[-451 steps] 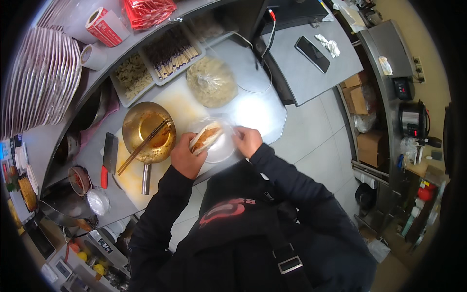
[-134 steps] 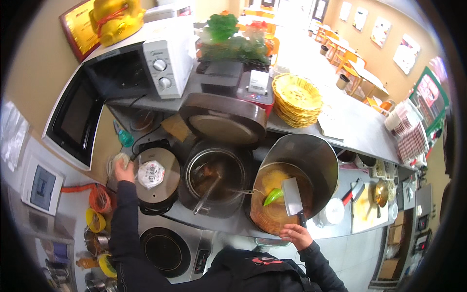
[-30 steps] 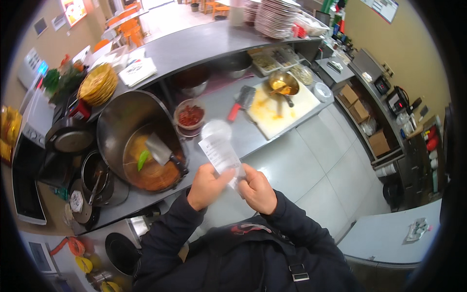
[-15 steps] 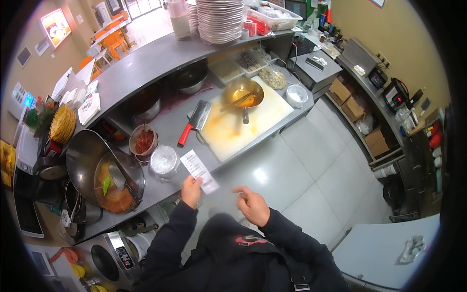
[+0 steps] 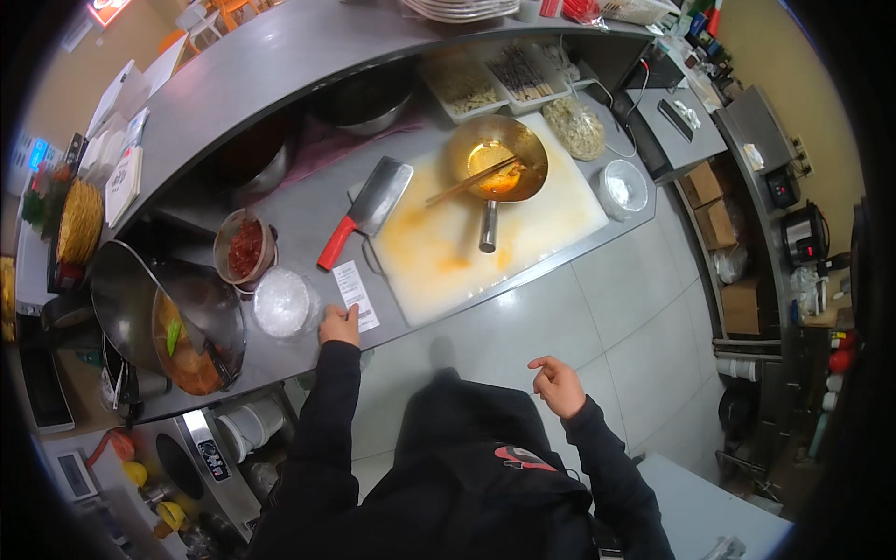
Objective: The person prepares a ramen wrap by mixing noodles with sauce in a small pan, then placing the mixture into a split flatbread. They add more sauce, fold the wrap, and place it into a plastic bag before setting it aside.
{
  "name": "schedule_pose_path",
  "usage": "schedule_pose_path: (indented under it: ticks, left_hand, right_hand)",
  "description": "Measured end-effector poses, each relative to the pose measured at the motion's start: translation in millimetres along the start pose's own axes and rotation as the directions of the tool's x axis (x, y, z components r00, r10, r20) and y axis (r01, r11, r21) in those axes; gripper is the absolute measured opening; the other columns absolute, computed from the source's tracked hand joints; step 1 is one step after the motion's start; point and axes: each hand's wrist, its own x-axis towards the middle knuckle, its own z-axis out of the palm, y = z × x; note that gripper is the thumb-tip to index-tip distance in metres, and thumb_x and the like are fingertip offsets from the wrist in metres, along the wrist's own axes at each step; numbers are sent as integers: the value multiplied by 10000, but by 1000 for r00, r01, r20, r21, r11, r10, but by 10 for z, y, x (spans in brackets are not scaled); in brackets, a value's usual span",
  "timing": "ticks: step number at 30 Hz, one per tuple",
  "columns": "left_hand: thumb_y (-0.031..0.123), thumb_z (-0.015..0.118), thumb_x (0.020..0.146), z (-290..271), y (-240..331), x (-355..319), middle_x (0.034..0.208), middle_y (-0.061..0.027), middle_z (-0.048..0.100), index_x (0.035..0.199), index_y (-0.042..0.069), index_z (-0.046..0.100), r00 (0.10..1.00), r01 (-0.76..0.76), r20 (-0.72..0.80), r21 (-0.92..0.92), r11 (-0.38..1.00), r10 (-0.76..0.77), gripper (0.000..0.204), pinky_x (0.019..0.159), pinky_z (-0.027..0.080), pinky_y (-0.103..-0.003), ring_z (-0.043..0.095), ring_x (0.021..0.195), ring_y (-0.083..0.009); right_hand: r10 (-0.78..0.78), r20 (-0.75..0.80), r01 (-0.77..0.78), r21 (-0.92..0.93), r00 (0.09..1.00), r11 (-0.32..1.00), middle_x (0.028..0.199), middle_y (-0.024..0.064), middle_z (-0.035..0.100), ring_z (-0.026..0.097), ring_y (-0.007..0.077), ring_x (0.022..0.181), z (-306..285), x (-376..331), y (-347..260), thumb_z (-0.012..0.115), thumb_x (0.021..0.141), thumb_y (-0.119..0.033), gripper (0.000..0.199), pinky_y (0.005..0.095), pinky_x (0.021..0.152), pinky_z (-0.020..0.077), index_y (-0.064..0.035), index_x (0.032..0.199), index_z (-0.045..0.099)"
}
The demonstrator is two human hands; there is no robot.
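My left hand [image 5: 340,325] is at the counter's front edge, its fingertips closed on the lower end of a printed paper receipt [image 5: 353,287]. The receipt is at the counter top, just below the red handle of a cleaver [image 5: 381,201]; whether it lies flat, I cannot tell. Left of that hand stands a round tub covered in clear plastic [image 5: 282,303]. My right hand [image 5: 560,387] hangs over the floor, away from the counter, with nothing in it, its fingers loosely bent and index finger partly stretched. A brass-coloured pan [image 5: 509,187] with chopsticks [image 5: 457,189] across it rests on the white cutting board [image 5: 439,280].
A bowl of red paste [image 5: 245,250] and a large dark wok [image 5: 121,289] stand at the left. Behind the pan are trays of food [image 5: 523,75] and a bagged heap [image 5: 574,129]. A plastic-wrapped bowl [image 5: 623,189] sits at the counter's right end. A raised shelf [image 5: 261,70] runs along the back.
My left hand has brought the receipt leftward and forward to the counter top beside the cleaver. My right hand has moved to the right, away from the left. The view has shifted closer over the counter.
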Motion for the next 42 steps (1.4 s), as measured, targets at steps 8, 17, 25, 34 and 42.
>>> schedule_pose_path:
  ticks: [8, 17, 25, 34, 42]
  left_hand:
    - [281, 655, 962, -33, 235, -824, 638, -145, 558, 762, -6, 558, 986, -158, -95, -217, 963, 140, 363, 564, 431, -397, 517, 568, -256]
    - [230, 707, 884, 2220, 564, -2083, 924, -157, 722, 956, 8, 699, 808, -2, 580, -178, 984, 106, 233, 780, 562, -396, 705, 862, -292]
    - [219, 665, 927, 5011, 638, -339, 968, -112, 704, 1053, 23, 665, 697, 480, 716, -436, 761, -29, 233, 830, 541, -370, 678, 903, -248]
    - [337, 609, 986, 5743, 1577, 407, 1114, -151, 672, 1161, 1, 607, 601, 682, 752, -660, 316, 271, 379, 914, 552, -413, 658, 1041, -280]
    - [365, 525, 1036, 5794, 1692, 398, 1213, -172, 639, 1229, -29, 567, 680, 650, 643, -751, 116, 353, 440, 1008, 520, -438, 614, 1165, -301]
  right_hand:
    - [72, 65, -66, -93, 995, 994, 767, 144, 705, 683, 235, 701, -663, 578, 848, 579, 948, -293, 327, 370, 680, 521, 4, 883, 699]
    - [58, 27, -53, -159, 998, 986, 727, 167, 684, 648, 312, 661, -1743, 1575, 2043, 621, 914, -320, 322, 405, 677, 508, -22, 839, 715]
    - [35, -59, -43, -129, 998, 991, 792, 152, 694, 659, 310, 726, -1957, 3373, 3439, 597, 916, -243, 234, 395, 735, 516, -43, 928, 719]
    - [-273, -46, 275, 52, 961, 960, 1073, 165, 701, 704, 240, 829, -1645, 5141, 3893, 608, 943, -201, 327, 338, 753, 588, 35, 1158, 676]
    - [-513, -72, 512, 270, 855, 815, 1219, 129, 650, 623, 238, 1093, -1223, 6212, 3792, 563, 968, -139, 310, 353, 918, 528, -26, 1252, 619]
